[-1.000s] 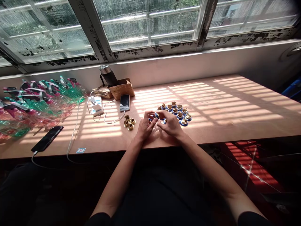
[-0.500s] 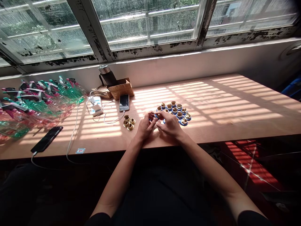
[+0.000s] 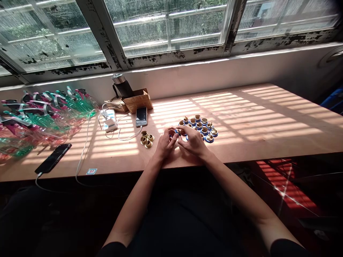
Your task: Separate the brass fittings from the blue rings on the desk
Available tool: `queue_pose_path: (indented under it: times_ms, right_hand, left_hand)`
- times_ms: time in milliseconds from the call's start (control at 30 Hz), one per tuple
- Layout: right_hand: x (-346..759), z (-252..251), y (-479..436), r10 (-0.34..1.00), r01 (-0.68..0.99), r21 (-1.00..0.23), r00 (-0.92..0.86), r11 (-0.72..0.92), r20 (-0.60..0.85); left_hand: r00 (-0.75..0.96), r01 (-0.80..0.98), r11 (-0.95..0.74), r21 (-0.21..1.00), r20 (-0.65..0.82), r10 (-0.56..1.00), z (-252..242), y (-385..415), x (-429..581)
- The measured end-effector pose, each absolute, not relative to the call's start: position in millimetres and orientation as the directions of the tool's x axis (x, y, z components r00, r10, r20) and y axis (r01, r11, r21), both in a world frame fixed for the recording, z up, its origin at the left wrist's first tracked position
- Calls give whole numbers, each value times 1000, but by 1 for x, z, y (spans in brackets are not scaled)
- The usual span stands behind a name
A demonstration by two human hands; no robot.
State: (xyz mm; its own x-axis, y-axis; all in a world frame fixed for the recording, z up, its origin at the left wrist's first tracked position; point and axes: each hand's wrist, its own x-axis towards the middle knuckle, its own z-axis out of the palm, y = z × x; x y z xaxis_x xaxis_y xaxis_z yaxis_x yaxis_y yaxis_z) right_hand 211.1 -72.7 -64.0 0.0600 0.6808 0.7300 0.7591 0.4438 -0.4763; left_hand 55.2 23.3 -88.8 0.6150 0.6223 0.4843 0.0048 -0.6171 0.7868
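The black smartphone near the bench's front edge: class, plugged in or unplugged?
Plugged in: a white cable enters the smartphone at its lower end.

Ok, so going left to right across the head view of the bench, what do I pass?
Green-and-pink plastic bottles, black smartphone, white charger, second smartphone, loose brass fittings, blue-ringed brass fittings.

Rain-streaked window panes (image 3: pixel 166 28) overhead, metal window frames (image 3: pixel 158 57) with black paint flaking, pale wall (image 3: pixel 214 75) below them, long plywood workbench (image 3: pixel 262 150) along it, sunlight lay in slatted stripes, red striped glow (image 3: pixel 284 185) under the bench at right
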Motion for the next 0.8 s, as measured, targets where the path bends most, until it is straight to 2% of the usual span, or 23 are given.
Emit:
queue_pose_path:
  times_ms: [433,800]
  right_hand:
    - [210,-60,-75,719,769,-520,116,371,686]
    - [213,-68,-69,684,738,-507,85,446,725]
  left_hand:
    - [603,89,-674,733,499,622,-88,22,57]
    - [616,81,-617,782,448,648,-81,19,56]
